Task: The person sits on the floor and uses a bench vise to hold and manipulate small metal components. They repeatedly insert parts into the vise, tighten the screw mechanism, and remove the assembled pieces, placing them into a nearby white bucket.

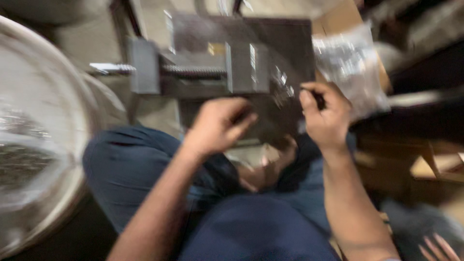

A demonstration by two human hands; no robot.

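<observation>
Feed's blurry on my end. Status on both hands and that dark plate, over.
Left hand gripping dark plate near edge. Right hand pinching small dark piece at plate's right side. Vise behind, clear bag right; nothing blocking.

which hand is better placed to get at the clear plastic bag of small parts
Probably the right hand: it sits beside the clear plastic bag, pinching something small and dark. The left hand rests farther away on the dark plate by the vise. Blur hides finer detail.
</observation>
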